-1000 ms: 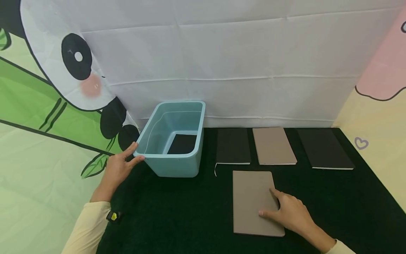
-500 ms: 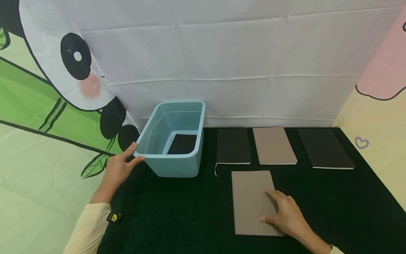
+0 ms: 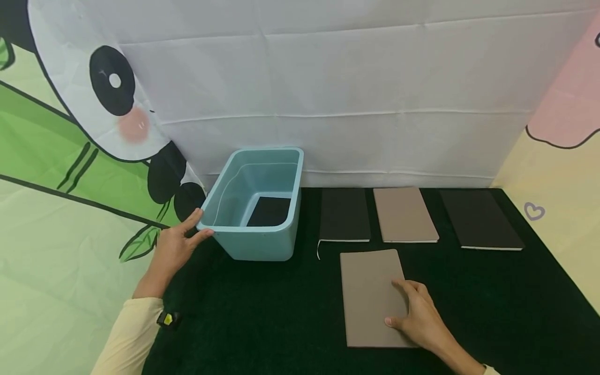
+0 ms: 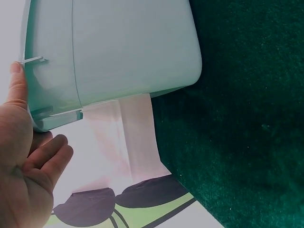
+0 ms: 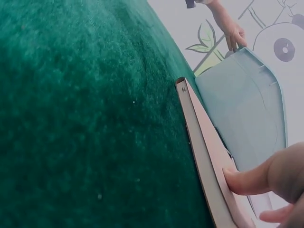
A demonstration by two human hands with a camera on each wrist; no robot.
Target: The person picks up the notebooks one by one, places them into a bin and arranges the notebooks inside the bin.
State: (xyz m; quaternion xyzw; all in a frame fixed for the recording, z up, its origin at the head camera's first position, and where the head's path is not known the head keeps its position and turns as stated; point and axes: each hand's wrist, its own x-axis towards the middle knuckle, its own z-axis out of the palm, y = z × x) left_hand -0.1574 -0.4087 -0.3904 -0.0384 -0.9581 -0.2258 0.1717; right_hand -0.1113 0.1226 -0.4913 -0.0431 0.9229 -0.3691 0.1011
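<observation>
Right hand on the tan notebook, left hand on the blue bin.

The right hand [image 3: 419, 317] sits on the near tan notebook [image 3: 370, 297], fingers spread flat on the cover and thumb at its near edge; the wrist view shows a fingertip pressing on top, so it's not really clamped. That notebook lies flat on the dark green mat [image 3: 262, 312], just in front of a row of three more: black [image 3: 344, 214], tan [image 3: 404, 213], black [image 3: 479, 219]. The left hand [image 3: 174, 247] rests against the bin [image 3: 255, 245] at its left corner, fingers straight and a bit apart, thumb on the rim. Bin stands at the back left, by the panda backdrop [image 3: 108, 94].
</observation>
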